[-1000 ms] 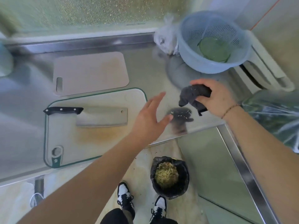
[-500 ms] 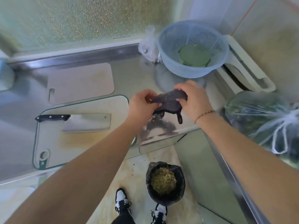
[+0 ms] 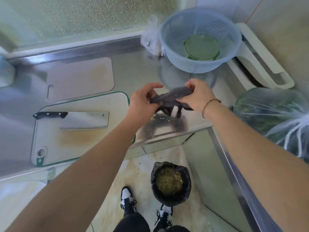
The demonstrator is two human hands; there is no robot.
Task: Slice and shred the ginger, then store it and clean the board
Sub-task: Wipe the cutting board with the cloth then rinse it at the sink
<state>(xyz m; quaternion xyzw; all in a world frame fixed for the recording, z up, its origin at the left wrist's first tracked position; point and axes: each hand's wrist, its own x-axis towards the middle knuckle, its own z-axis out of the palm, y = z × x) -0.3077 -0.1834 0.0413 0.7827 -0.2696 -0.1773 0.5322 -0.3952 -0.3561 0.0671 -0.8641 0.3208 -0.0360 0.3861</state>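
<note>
Both hands share a grip on a dark cloth (image 3: 173,96) held above the steel desk (image 3: 142,67): the left hand (image 3: 142,101) pinches its left end, the right hand (image 3: 198,96) curls round its right end, and loose folds hang between them. Pale scraps lie on the desk just below. To the left, a cleaver (image 3: 80,118) lies flat on the green-edged cutting board (image 3: 80,139). Behind stands a blue colander (image 3: 199,39).
</note>
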